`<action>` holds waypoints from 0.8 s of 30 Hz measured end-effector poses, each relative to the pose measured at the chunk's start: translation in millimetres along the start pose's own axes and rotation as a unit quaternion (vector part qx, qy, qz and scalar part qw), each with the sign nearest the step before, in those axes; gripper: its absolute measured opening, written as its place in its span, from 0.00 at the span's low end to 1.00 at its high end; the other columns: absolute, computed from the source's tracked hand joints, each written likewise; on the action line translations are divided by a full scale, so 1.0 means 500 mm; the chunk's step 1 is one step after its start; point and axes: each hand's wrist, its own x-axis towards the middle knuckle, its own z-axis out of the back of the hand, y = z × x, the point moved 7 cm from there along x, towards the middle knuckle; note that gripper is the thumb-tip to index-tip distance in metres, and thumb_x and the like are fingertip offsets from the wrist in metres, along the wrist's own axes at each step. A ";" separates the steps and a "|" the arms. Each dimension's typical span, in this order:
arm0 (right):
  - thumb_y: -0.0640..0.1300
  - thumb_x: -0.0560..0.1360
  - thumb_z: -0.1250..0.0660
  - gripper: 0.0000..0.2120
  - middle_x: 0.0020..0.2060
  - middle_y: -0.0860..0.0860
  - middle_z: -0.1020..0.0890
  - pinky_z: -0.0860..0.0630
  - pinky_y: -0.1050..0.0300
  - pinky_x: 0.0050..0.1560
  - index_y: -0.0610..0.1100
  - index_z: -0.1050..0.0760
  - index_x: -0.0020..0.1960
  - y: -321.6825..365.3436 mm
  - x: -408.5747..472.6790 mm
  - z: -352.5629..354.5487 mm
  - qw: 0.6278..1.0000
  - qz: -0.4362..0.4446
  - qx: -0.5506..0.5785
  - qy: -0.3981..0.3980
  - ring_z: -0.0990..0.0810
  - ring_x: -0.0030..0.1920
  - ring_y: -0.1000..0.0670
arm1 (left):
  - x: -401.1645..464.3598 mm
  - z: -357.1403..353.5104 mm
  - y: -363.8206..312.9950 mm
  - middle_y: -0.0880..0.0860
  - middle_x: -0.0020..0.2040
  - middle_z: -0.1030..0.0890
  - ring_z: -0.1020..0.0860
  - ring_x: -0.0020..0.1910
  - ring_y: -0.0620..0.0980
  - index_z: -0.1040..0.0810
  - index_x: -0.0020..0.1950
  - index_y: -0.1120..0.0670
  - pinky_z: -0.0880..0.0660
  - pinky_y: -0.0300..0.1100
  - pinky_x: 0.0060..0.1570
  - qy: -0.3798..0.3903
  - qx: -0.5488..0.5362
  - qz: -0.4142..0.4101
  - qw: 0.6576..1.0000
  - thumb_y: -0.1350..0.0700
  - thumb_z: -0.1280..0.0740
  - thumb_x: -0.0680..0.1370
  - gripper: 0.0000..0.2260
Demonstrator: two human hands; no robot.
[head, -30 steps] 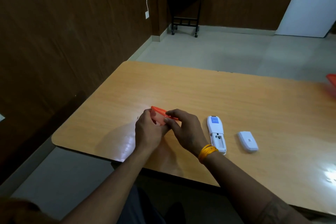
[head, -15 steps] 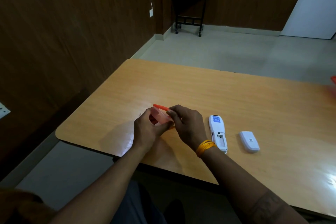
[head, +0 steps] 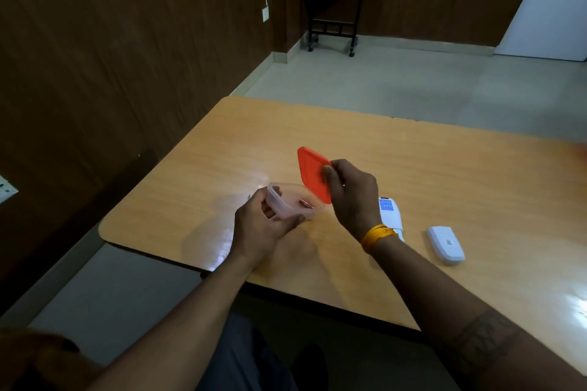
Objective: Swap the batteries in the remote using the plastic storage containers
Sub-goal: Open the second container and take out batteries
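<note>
Two hands at work above a wooden bench (head: 444, 168), seen from a head-worn camera. Largest in view, the bench, running from 9 o'clock to 3 o'clock. Right hand (head: 352, 197) raised at centre, fingers (head: 327, 172) pinching the edge of an orange lid (head: 313, 174), lid tilted on edge and lifted clear of its box. Left hand (head: 263, 228) at about 7 o'clock of the lid, fingers curled round the near end of a clear plastic container (head: 290, 203), thumb along its side, box held just above the bench. Yellow band (head: 378, 235) on the right wrist. White remote (head: 390, 213) flat on the bench at 3 o'clock of the right hand, partly hidden behind that wrist, blue label at its far end. White battery cover (head: 444, 244) lying apart at 4 o'clock of the remote, not touching it. Small reddish battery (head: 305, 204) inside the open container, its exact count hard to tell.
</note>
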 end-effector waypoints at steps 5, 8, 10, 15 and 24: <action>0.42 0.81 0.32 0.06 0.44 0.47 0.13 0.21 0.49 0.44 0.43 0.19 0.55 -0.047 0.001 -0.009 0.998 -0.057 0.021 -0.001 0.18 0.41 0.46 | 0.003 0.005 0.009 0.48 0.66 0.19 0.21 0.64 0.48 0.24 0.71 0.52 0.20 0.46 0.60 -0.015 0.060 0.004 0.998 0.37 0.19 0.63 0.41; 0.43 0.82 0.33 0.10 0.49 0.44 0.13 0.27 0.58 0.44 0.42 0.19 0.61 -0.069 0.027 0.000 0.993 -0.114 0.021 -0.031 0.17 0.45 0.45 | 0.008 0.018 0.014 0.55 0.64 0.20 0.25 0.67 0.56 0.24 0.69 0.57 0.23 0.53 0.62 -0.055 0.129 0.008 0.990 0.39 0.19 0.65 0.39; 0.43 0.82 0.34 0.13 0.52 0.43 0.13 0.29 0.59 0.47 0.41 0.20 0.64 -0.081 0.045 -0.003 0.990 -0.140 0.015 -0.022 0.16 0.50 0.42 | 0.014 0.026 0.024 0.59 0.65 0.21 0.30 0.74 0.61 0.24 0.68 0.59 0.28 0.57 0.69 -0.077 0.170 0.026 0.982 0.38 0.20 0.66 0.38; 0.44 0.84 0.38 0.15 0.57 0.41 0.15 0.22 0.49 0.57 0.41 0.21 0.67 -0.104 0.078 -0.026 0.983 -0.172 -0.030 0.051 0.18 0.57 0.39 | 0.021 0.042 0.053 0.59 0.67 0.21 0.39 0.81 0.62 0.23 0.67 0.60 0.42 0.56 0.80 -0.111 0.231 0.076 0.964 0.33 0.22 0.65 0.42; 0.46 0.84 0.39 0.18 0.65 0.39 0.18 0.25 0.48 0.63 0.38 0.23 0.68 -0.120 0.088 -0.069 0.958 -0.206 -0.127 0.150 0.22 0.64 0.36 | 0.015 0.037 0.049 0.59 0.84 0.42 0.52 0.85 0.60 0.37 0.81 0.55 0.52 0.55 0.82 -0.058 0.299 0.123 0.944 0.29 0.25 0.67 0.51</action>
